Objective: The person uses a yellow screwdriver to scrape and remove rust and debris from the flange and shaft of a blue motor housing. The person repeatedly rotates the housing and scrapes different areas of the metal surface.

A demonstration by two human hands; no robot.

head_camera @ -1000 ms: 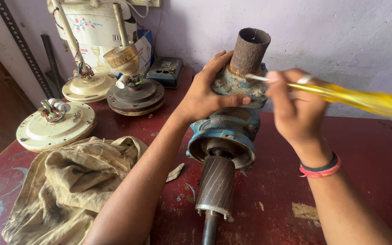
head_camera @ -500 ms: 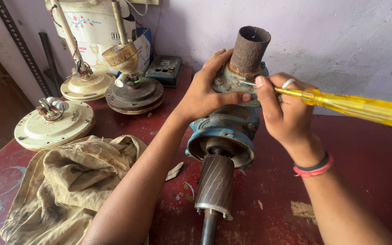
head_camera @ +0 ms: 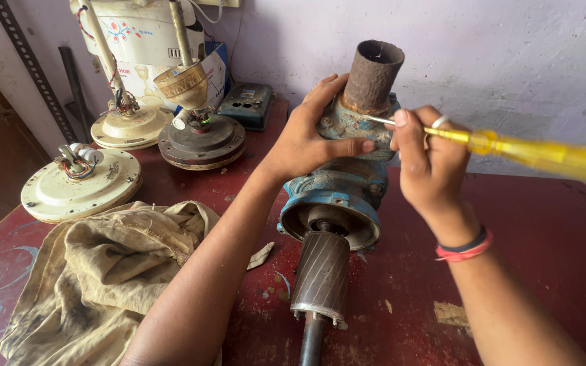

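Pump body (head_camera: pixel 337 183) (blue, rusty pipe atop) clasped by left hand (head_camera: pixel 310 139); right hand (head_camera: pixel 425 163) pinches yellow screwdriver (head_camera: pixel 510 146).

Blue-and-white box (head_camera: pixel 220 71) at wall behind cream appliance (head_camera: pixel 137 34)

From my remote seat I see two bare forearms with no sleeves reaching into view. The left hand (head_camera: pixel 310 139) wears nothing that I can make out. The right hand (head_camera: pixel 428 163) has a pale ring on one finger, up at about twelve o'clock on the hand. Its wrist carries two bands side by side at about five o'clock: a dark band and a red band (head_camera: pixel 464 248).
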